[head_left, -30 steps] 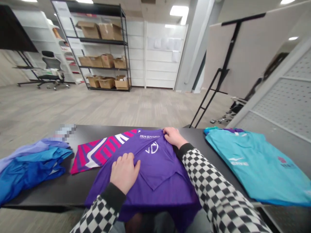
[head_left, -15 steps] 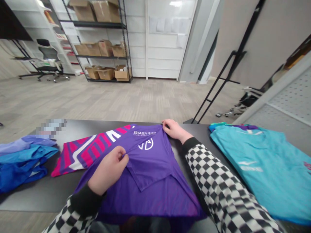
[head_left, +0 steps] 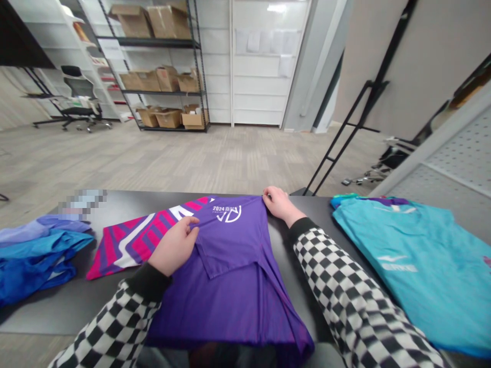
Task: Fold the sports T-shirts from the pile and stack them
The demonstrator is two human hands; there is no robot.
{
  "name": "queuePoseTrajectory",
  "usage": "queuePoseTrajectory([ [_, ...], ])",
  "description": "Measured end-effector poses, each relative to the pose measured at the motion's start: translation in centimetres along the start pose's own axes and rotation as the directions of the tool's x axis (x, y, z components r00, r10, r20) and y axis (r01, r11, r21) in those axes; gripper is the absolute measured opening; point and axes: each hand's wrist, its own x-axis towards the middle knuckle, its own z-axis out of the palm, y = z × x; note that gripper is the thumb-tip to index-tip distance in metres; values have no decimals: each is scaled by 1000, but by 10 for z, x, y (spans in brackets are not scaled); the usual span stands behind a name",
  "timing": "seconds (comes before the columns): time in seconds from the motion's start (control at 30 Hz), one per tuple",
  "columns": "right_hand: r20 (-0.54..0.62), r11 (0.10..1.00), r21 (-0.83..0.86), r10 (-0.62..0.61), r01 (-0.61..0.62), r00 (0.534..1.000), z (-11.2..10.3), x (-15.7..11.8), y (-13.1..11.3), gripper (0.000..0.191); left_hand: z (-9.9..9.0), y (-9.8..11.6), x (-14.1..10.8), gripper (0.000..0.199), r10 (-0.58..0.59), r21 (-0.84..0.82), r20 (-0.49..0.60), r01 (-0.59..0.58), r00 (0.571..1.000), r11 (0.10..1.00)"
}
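A purple T-shirt (head_left: 230,301) with white lettering and a round white logo lies on the dark table, its lower edge hanging over the near side. One side is folded inward, so a purple sleeve rests diagonally across the chest. The other sleeve, striped pink and purple, stretches out to the left. My left hand (head_left: 174,246) rests over the shirt beside the folded sleeve, thumb and forefinger slightly apart. At the far right corner of the shirt, my right hand (head_left: 281,204) is closed, its fingertips pinching the folded edge.
A pile of turquoise shirts (head_left: 418,266) lies on the right of the table (head_left: 86,312). Crumpled blue shirts (head_left: 42,250) and a blurred-out item (head_left: 82,203) are on the left. Beyond stand a shelf rack with cardboard boxes (head_left: 169,118) and a black stand (head_left: 339,138).
My left hand has let go of the folded sleeve and moved slightly up. The folded layer has shifted right, covering part of the lettering. My right hand has moved slightly right with the edge.
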Motion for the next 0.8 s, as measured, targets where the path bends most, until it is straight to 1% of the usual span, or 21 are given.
queuePoseTrajectory([
  [0.13, -8, 997, -60, 44, -44, 999, -2, 0, -5, 14, 2, -3, 16, 39, 39, 176, 1, -39, 999, 984],
  [0.23, 19, 993, -107, 61, -59, 998, -2, -1, -7, 17, 8, -5, 22, 40, 18, 341, 31, -28, 999, 940],
  [0.3, 44, 990, -127, 67, -61, 997, -1, -1, -8, 19, 10, -2, 25, 43, -4, 447, 65, -25, 998, 894],
  [0.4, 50, 991, -116, 74, -68, 996, 1, 0, -7, 21, 6, 10, 21, 46, 11, 595, 87, -61, 996, 802],
  [0.47, 11, 994, -80, 72, -71, 997, 1, -2, -8, 26, 1, 26, 8, 47, 91, 640, 52, -103, 995, 761],
  [0.5, -21, 996, -60, 65, -66, 998, 0, -4, -9, 29, -1, 35, -4, 46, 153, 628, 24, -134, 988, 766],
  [0.53, -57, 998, -41, 52, -54, 997, -2, -6, -11, 32, 0, 45, -20, 45, 223, 586, -1, -180, 975, 790],
  [0.57, -89, 999, -26, 30, -33, 996, -5, -10, -14, 34, 2, 56, -40, 41, 291, 507, -19, -241, 957, 827],
  [0.6, -111, 1000, -13, 2, -3, 994, -8, -14, -18, 34, 6, 67, -65, 37, 345, 391, -22, -310, 938, 867],
  [0.63, -123, 1000, -3, -30, 30, 992, -13, -20, -23, 34, 13, 76, -92, 32, 387, 236, -5, -375, 922, 897],
  [0.67, -127, 998, 6, -59, 60, 990, -19, -27, -29, 33, 21, 84, -120, 28, 407, 52, 35, -408, 913, 912],
  [0.7, -126, 997, 14, -79, 81, 989, -25, -35, -36, 31, 32, 90, -149, 25, 405, -129, 108, -391, 908, 911],
  [0.73, -121, 996, 24, -86, 90, 989, -32, -47, -43, 29, 43, 94, -175, 22, 387, -272, 180, -333, 904, 903],
  [0.77, -116, 996, 36, -80, 85, 990, -40, -61, -51, 28, 54, 95, -199, 20, 357, -367, 230, -259, 905, 893],
  [0.8, -114, 997, 49, -60, 66, 992, -47, -79, -58, 29, 65, 94, -218, 20, 318, -434, 254, -186, 913, 881],
])
